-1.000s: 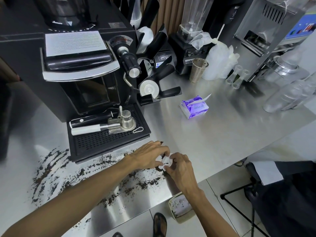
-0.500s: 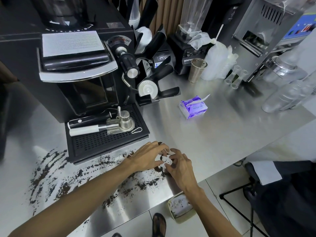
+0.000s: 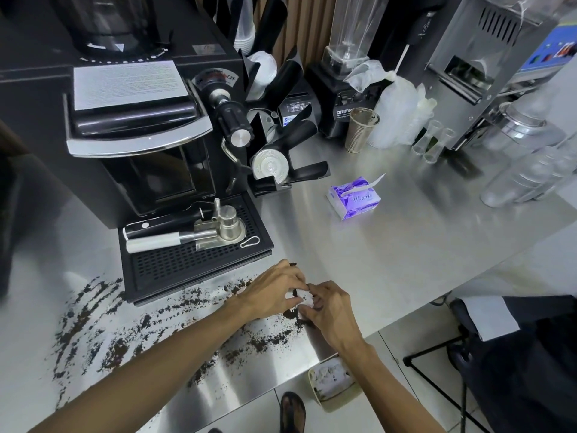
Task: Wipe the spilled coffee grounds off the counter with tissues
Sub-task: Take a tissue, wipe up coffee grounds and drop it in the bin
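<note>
Scanning from the left: coffee grounds (image 3: 103, 332) lie in dry streaks and clumps on the steel counter (image 3: 406, 260). They run from the far-left side past the front of the drip tray (image 3: 193, 264) to a denser patch under my hands.

Left hand (image 3: 274, 290): fingers curled, tips pinching a small white tissue (image 3: 304, 297). The tissue is bunched between both hands, low over the grounds near the counter's front edge. I cannot tell whether it touches them.

Right hand (image 3: 331, 310): thumb and fingers pinching the same wad from the other side.

Handling, my judgement: the tissue is featherweight, soft and quick to tear if dragged hard on steel. The grounds are loose and gritty, likelier to scatter than lift. Better to hold it as a folded pad under flat fingertips, not by a corner.

A bin (image 3: 332, 382) sits on the floor just below the edge. For fresh sheets, the purple tissue pack (image 3: 354, 198) lies well apart, farther back, with one sheet poking out.
</note>
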The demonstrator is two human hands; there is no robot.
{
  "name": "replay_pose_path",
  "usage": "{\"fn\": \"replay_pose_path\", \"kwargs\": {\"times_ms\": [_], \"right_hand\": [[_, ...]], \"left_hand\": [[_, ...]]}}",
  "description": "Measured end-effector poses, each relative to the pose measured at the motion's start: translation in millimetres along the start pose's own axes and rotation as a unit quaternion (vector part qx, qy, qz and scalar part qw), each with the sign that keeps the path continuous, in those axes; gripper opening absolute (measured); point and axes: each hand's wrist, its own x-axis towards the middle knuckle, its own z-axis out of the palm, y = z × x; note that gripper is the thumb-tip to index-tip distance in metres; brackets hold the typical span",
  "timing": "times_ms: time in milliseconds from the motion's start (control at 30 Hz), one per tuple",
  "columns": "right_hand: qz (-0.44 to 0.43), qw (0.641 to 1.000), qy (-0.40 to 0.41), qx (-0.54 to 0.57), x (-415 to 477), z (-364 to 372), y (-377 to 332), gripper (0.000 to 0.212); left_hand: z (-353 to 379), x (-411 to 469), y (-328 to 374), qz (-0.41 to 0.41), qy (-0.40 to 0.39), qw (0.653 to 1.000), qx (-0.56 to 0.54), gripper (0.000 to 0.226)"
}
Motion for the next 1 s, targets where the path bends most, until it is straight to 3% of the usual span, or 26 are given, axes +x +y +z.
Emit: {"fn": "replay_pose_path", "kwargs": {"times_ms": [167, 400, 600, 800, 1000], "right_hand": [[0.004, 1.0, -0.003, 0.005, 4, -3, -2, 0.034], [0.02, 1.0, 0.001, 0.018, 8, -1, 1, 0.02], [-0.013, 0.999, -0.035, 0.022, 8, -4, 9, 0.018], [-0.046, 0.995, -0.084, 0.032, 14, -9, 20, 0.022], [-0.072, 0.994, -0.083, 0.023, 16, -13, 19, 0.02]], "left_hand": [[1, -1, 3, -0.005, 0.017, 1.0, 0.009, 0.036], [3, -4, 8, -0.09, 0.027, 0.995, -0.019, 0.037], [5, -7, 11, -0.119, 0.043, 0.992, -0.018, 0.029], [9, -10, 17, -0.155, 0.046, 0.987, -0.001, 0.034], [7, -12, 24, -0.174, 0.046, 0.984, -0.017, 0.04]]}}
